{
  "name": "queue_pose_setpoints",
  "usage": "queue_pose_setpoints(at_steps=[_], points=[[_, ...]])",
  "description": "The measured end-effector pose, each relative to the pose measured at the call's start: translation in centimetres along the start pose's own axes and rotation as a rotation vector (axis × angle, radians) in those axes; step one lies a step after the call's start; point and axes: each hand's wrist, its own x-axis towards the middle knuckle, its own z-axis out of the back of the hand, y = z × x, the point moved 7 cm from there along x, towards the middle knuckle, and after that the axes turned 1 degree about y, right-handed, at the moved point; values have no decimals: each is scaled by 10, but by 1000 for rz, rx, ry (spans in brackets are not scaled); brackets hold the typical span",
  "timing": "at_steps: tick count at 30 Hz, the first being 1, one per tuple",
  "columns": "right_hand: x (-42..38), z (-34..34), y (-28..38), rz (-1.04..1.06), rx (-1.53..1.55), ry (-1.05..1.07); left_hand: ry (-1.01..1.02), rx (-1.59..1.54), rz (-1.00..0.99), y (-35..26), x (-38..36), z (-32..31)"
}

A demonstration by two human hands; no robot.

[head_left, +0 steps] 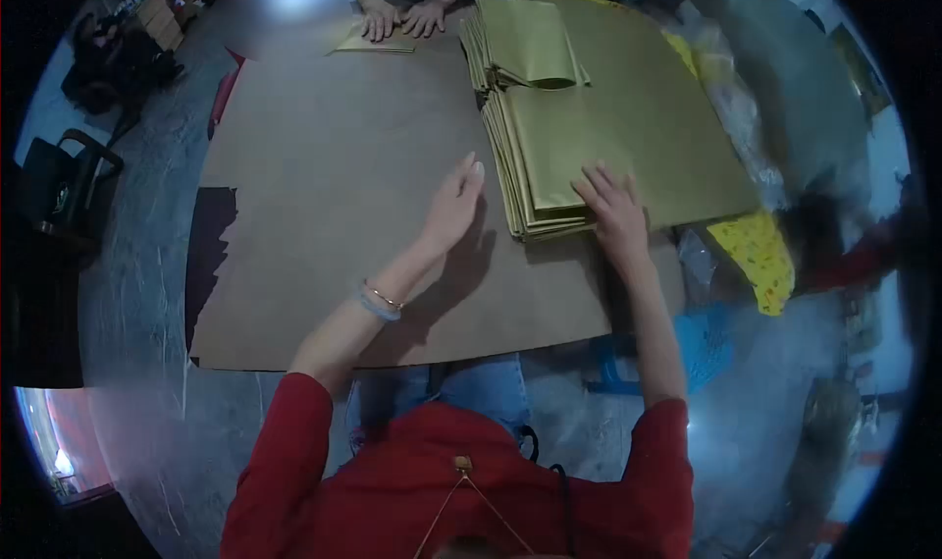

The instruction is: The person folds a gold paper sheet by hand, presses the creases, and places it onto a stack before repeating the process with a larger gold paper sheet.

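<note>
Two stacks of gold folded sheets lie at the right of the brown-covered table. On the top of the near stack [559, 147], close to its front edge, rests my right hand [614, 211], palm down with fingers spread. My left hand [457, 202] hovers just left of that stack, turned on edge, fingers together and pointing away from me; nothing shows in it, though its palm side is partly hidden. The far stack [520, 39] has a top sheet curled over at its near edge.
Across the table [324, 166], a person's two hands press flat on a small gold piece [378, 44]. A blue plastic stool [702, 348] and yellow patterned sheet [756, 255] are at the right. A dark chair [74, 181] stands left.
</note>
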Motion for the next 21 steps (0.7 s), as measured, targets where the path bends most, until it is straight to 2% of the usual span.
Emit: queue_pose_setpoints(at_steps=[2, 5, 7, 8, 10, 12, 14, 17, 20, 21], points=[[-15, -17, -7, -17, 101, 77, 26, 68, 83, 1, 5, -28], [-18, -19, -9, -38, 161, 54, 65, 20, 16, 41, 26, -67], [-20, -17, -8, -4, 159, 42, 103, -96, 113, 41, 22, -83], [-24, -13, -8, 28, 222, -38, 110, -94, 107, 39, 23, -86], [-28, -17, -10, 49, 165, -8, 52, -51, -7, 24, 25, -87], [-29, -17, -9, 69, 114, 31, 52, -1, 31, 28, 22, -90], [-26, -12, -9, 14, 204, 99, 15, 95, 1, 31, 21, -89], [-28, -6, -9, -25, 316, 18, 36, 82, 51, 40, 21, -93], [-32, -6, -13, -146, 188, -110, -8, 65, 60, 38, 21, -93], [-27, 2, -11, -165, 29, -115, -31, 39, 63, 30, 20, -92]])
